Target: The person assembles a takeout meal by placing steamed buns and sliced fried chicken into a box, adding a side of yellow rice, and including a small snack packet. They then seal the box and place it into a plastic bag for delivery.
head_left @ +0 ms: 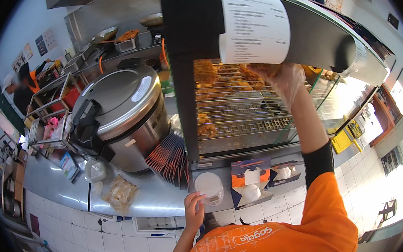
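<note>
While gloved right hand [283,79] grips fried chicken [265,69].

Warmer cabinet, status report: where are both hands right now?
Right hand, gloved, up in warmer cabinet on fried chicken. Left hand open at counter edge by small scale. Hanging paper slip overhead.

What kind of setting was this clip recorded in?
Most likely a fast-food kitchen counter. A heated display cabinet holds fried chicken on wire racks, with the gloved right hand reaching in. A large rice cooker stands beside it on the steel counter, and open paper boxes wait in front.
</note>
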Demonstrator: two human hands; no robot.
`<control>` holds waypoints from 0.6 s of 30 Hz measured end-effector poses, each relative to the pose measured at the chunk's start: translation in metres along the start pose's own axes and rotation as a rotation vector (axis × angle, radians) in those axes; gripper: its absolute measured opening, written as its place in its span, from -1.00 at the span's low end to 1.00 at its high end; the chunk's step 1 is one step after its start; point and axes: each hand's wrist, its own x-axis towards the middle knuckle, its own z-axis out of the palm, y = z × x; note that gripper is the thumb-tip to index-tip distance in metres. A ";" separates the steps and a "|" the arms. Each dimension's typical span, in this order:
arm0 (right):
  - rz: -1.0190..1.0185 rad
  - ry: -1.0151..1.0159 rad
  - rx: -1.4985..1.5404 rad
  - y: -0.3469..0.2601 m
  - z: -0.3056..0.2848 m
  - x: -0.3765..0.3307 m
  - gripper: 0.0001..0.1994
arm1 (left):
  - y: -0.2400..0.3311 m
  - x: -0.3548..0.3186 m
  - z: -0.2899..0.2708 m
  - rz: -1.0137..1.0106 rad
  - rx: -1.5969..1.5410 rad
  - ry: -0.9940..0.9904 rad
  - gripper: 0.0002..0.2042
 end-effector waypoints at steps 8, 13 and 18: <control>-0.142 0.146 0.541 0.028 -0.072 -0.155 -0.39 | 0.103 0.121 0.076 0.580 0.132 -0.170 -0.68; -0.427 -0.047 0.513 0.015 -0.180 -0.287 -0.32 | 0.169 0.201 0.156 0.791 0.343 0.020 -0.53; -0.621 0.213 0.479 -0.044 -0.308 -0.452 -0.24 | 0.187 0.251 0.229 0.950 0.505 0.480 -0.35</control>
